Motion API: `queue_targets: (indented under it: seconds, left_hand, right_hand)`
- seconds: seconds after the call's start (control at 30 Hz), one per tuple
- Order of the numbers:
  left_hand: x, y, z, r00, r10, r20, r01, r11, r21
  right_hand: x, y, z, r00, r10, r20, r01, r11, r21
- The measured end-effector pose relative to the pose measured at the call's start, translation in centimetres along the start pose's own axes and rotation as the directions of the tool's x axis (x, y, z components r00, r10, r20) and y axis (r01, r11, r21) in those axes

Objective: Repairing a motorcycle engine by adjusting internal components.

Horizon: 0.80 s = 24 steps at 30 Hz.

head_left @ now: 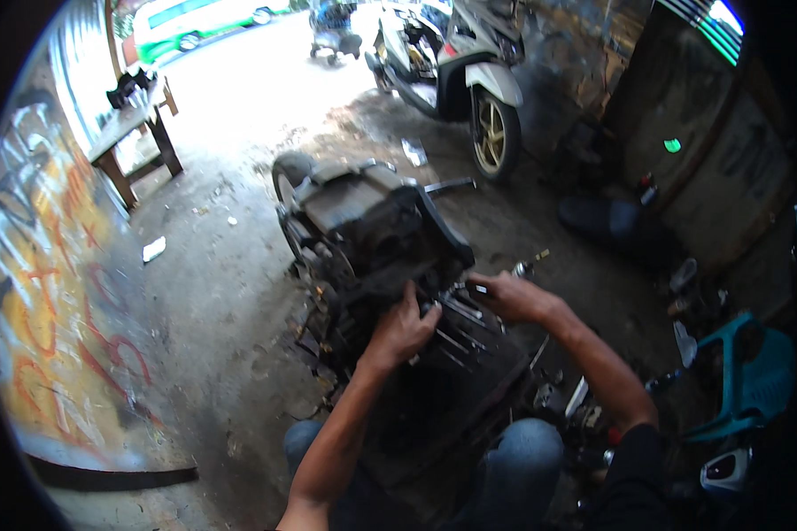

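A partly dismantled motor scooter (350, 199), dark and dirty, stands before me. My left hand (403, 332) rests at its near end, index finger stretched forward and thumb apart, with nothing visible between them. The other fingers are mostly hidden under the palm. To the right, my right hand (509, 296) is closed round a shiny metal hand tool (480, 288); its exact kind is too small to tell. Several slim wrenches (456, 343) lie side by side on a dark flat surface (425, 398) just below both hands.
A teal plastic chair (753, 376) and scattered parts (584, 416) are at my right. A black scooter seat (615, 226) lies farther off. Another scooter (469, 80) stands at the back, a wooden bench (133, 128) by the painted left wall (62, 292).
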State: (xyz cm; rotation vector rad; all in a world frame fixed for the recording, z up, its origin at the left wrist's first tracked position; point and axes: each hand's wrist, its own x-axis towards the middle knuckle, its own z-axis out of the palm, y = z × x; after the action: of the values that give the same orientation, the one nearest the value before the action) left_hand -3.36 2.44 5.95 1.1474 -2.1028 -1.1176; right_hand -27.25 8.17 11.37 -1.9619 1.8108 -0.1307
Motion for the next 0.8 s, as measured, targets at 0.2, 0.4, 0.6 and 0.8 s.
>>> queue_targets:
  seconds: [0.2,0.4,0.6,0.8]
  left_hand:
    - [0.9,4.5,-2.3,0.978,0.016,0.207,-0.134,0.809,0.572]
    - [5.6,3.4,0.3,0.94,0.291,0.178,-0.336,0.876,0.345]
    - [5.7,0.0,2.5,0.946,0.291,0.142,-0.323,0.822,0.47]
    - [5.1,1.6,2.1,0.975,0.128,0.182,-0.194,0.891,0.411]
  right_hand:
    - [-0.2,0.8,0.6,1.0,0.005,0.006,-0.005,0.999,-0.048]
    - [0.7,1.0,-0.4,0.996,-0.069,0.05,0.076,0.984,-0.159]
    - [0.2,2.2,1.0,0.996,-0.075,0.058,0.078,0.996,-0.051]
    - [1.2,3.0,1.4,0.996,-0.075,0.046,0.081,0.986,-0.146]
